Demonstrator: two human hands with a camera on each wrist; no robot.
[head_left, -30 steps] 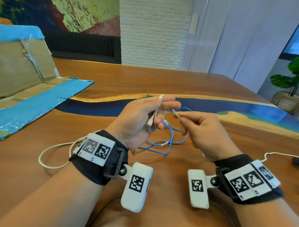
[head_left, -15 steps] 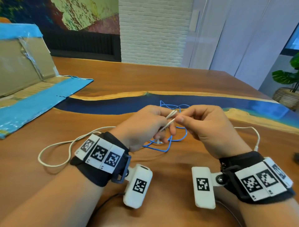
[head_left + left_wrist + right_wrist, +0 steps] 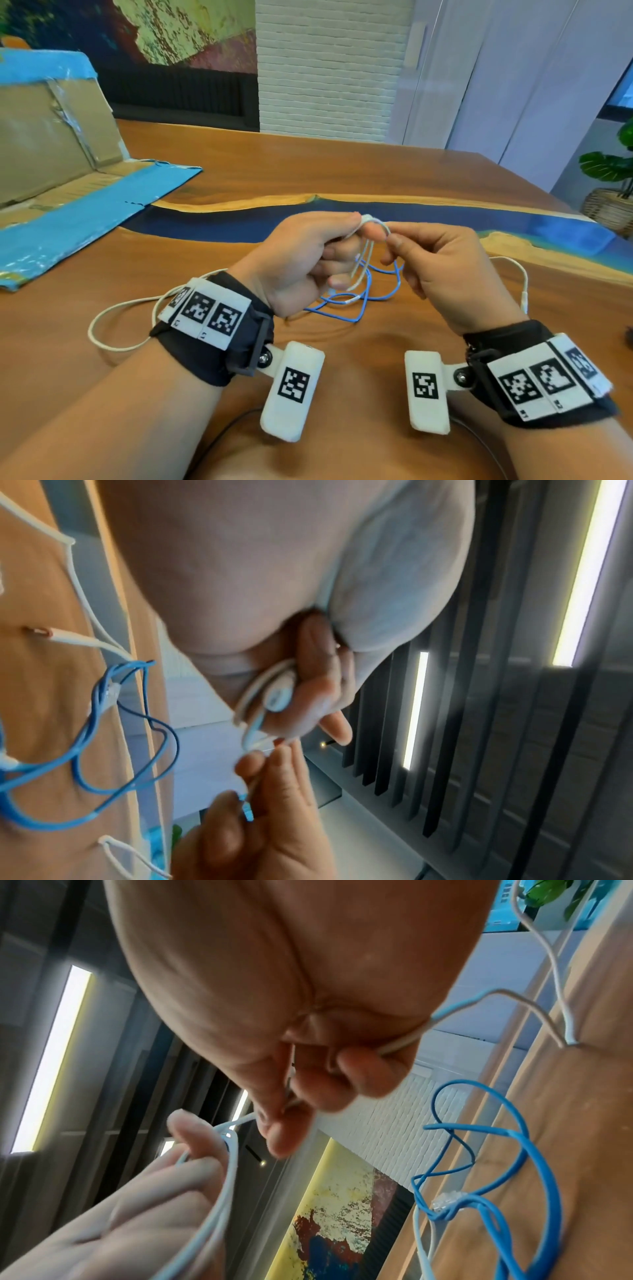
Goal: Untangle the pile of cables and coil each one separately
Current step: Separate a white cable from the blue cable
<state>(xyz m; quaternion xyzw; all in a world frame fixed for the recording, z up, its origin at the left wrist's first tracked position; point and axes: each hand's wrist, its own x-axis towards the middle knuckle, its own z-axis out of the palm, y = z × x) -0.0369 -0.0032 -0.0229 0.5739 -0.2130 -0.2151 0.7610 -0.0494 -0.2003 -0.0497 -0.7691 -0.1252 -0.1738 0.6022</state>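
Observation:
A thin white cable [image 3: 363, 260] hangs in a few loops from my left hand [image 3: 356, 236], which grips it at the fingertips above the wooden table [image 3: 342, 164]. My right hand [image 3: 394, 243] pinches the same cable just right of those loops. In the left wrist view the white cable [image 3: 263, 693] wraps my left fingers [image 3: 315, 696]. The right wrist view shows my right fingertips [image 3: 284, 1123] pinching the white cable [image 3: 232, 1150]. One slack end of it trails left on the table, the other right. A blue cable [image 3: 359, 303] lies in loose loops below both hands.
Flattened cardboard with blue tape [image 3: 68, 192] lies at the table's left. A dark blue resin strip [image 3: 239, 219] crosses the table behind the hands. A potted plant [image 3: 613, 178] stands off the right edge. A thin black cord [image 3: 219, 442] runs near the front edge.
Both hands rose a little. The left hand, which pinched the white cable's end, now has it looped over its fingers; the right hand still pinches the cable beside it.

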